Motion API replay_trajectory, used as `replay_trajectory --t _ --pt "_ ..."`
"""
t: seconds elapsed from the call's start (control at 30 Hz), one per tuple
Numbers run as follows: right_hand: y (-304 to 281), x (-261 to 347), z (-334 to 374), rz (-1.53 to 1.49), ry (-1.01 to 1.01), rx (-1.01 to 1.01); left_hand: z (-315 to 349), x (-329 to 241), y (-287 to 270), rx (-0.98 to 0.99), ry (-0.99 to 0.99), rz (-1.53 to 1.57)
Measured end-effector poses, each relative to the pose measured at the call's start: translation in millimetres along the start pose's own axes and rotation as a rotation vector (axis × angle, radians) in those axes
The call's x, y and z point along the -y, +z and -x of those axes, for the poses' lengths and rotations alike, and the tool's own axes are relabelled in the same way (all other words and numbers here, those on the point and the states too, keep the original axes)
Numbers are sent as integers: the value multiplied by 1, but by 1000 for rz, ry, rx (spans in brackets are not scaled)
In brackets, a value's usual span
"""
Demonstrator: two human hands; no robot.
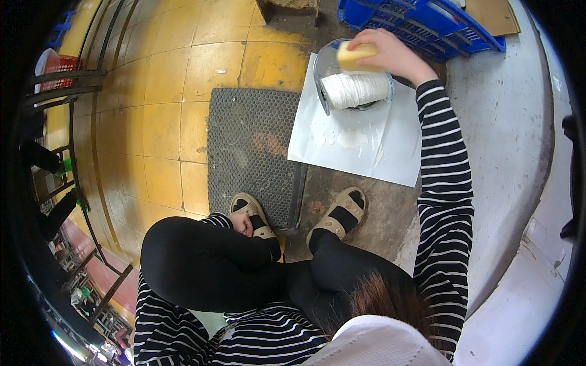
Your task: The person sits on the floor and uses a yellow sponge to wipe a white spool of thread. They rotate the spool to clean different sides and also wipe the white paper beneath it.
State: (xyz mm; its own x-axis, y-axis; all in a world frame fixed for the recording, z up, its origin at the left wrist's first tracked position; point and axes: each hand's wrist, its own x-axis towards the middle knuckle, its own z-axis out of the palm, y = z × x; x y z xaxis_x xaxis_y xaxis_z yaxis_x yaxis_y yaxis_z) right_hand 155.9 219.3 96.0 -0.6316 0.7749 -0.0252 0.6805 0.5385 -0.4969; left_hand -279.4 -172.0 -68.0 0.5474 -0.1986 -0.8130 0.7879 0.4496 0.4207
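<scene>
My right hand (384,55) is closed on a pale yellow sponge (356,56), held just above a spool of white cord (355,90). The spool lies on its side with clear round end discs. Under it is a white sheet (342,135) with wet, whitish puddles and streaks. My left hand (242,224) hangs past my left knee by the sandal, fingers loosely apart and no object visible in it; my leg hides part of that arm.
A blue plastic crate (421,27) stands behind the spool, with cardboard (493,15) beside it. A dark textured mat (253,143) lies left of the sheet on yellow floor tiles (162,125). Metal racks (72,146) line the left side; a pale wall ledge (497,146) runs along the right.
</scene>
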Motion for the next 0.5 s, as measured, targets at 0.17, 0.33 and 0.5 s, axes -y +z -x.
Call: replay_trajectory --t 0.17,0.33,0.5 --pt "36 34 30 -2 -23 -36 2 -5 -2 -26 -40 10" --pt "56 60 84 -7 84 -226 6 -8 1 -40 12 -22" --pt "94 81 124 -5 155 -335 9 -13 2 -40 14 0"
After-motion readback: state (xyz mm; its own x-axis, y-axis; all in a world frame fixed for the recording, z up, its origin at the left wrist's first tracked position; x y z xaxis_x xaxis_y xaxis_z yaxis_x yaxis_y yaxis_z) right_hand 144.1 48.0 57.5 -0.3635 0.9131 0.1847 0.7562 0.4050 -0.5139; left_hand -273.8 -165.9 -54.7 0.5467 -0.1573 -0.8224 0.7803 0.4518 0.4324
